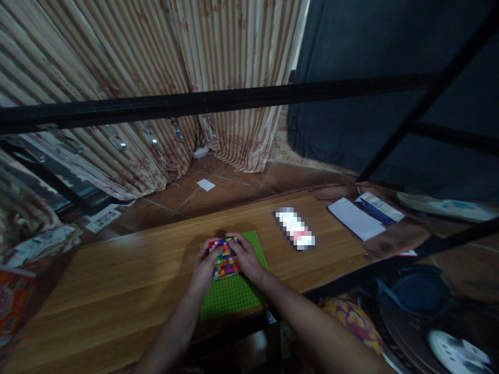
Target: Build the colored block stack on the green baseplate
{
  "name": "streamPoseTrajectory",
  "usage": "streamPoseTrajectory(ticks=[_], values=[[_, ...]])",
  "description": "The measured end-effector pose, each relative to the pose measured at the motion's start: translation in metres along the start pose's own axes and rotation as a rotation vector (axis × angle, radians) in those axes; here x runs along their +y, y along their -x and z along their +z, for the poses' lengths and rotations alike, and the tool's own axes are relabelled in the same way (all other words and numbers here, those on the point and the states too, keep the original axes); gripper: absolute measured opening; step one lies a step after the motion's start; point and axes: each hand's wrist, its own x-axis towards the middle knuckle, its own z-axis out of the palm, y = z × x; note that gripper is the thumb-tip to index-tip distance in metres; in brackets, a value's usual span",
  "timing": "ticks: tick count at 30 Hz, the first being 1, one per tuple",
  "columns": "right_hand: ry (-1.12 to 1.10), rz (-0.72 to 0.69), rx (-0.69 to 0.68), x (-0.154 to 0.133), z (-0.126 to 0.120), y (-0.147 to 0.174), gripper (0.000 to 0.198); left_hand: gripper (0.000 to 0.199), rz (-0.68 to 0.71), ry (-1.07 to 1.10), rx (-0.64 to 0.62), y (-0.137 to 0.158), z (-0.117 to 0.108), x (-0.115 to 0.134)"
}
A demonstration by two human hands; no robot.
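A block of many-coloured toy bricks point(226, 262) sits over the green studded baseplate point(234, 298) near the table's front edge. My left hand point(204, 265) curls round the block's left side, its thumb lying on the top. On the opposite side, my right hand point(247, 255) grips the right edge, with thumb and fingers bent over the upper face. Both hands are closed on the block. Its far edge and underside are partly hidden by fingers, so I cannot tell whether it is pressed onto the baseplate or held just above.
To the right on the wooden table point(136, 280) lies a phone point(295, 229), its screen blurred out. White paper point(356, 218) and a blue-and-white packet point(380, 208) are farther right. A black metal bar point(234, 97) crosses beyond the table, before striped curtains point(234, 47).
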Motion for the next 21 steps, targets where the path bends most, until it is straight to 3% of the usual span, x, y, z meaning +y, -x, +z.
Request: streamPoseTrajectory(ticks=[11,21], values=[[-0.019,-0.01,-0.005,-0.001,-0.0001,0.0013,0.028,0.04,-0.048,0.0,0.047,-0.0029,0.0031,-0.0009],[-0.026,0.029,-0.027,-0.0002,-0.0024,0.0019,0.029,0.034,0.009,-0.043,0.057,-0.0023,0.0032,-0.0038]])
